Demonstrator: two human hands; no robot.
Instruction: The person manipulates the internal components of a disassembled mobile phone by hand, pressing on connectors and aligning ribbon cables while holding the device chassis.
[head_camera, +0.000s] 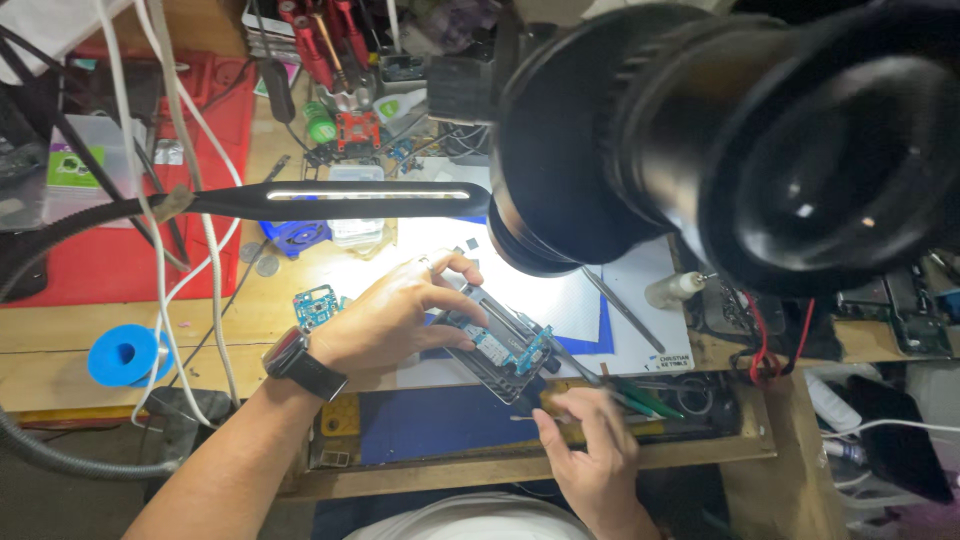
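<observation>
Cluttered with tools, cables and circuit parts, the wooden bench (120, 335) is lying under a slim black strip lamp (365, 198) that is glowing over a white work mat (625, 285). A large black microscope eyepiece (760, 130) is filling the upper right of the view. The left hand (385, 315), wearing a black wristwatch (300, 362), is closing its grip around the upper end of an opened dark smartphone with its circuit board exposed (500, 345). The phone is resting at the bench's front edge, its long axis running diagonally from upper left to lower right, inner side facing up. The right hand (595, 450) is pinching thin metal tweezers (575, 365) between thumb and fingers, their tips pointing up-left at the phone's lower end. A blue roll of tape (125, 352) is lying well apart at the left, and red-handled tools (325, 40) are standing at the back
</observation>
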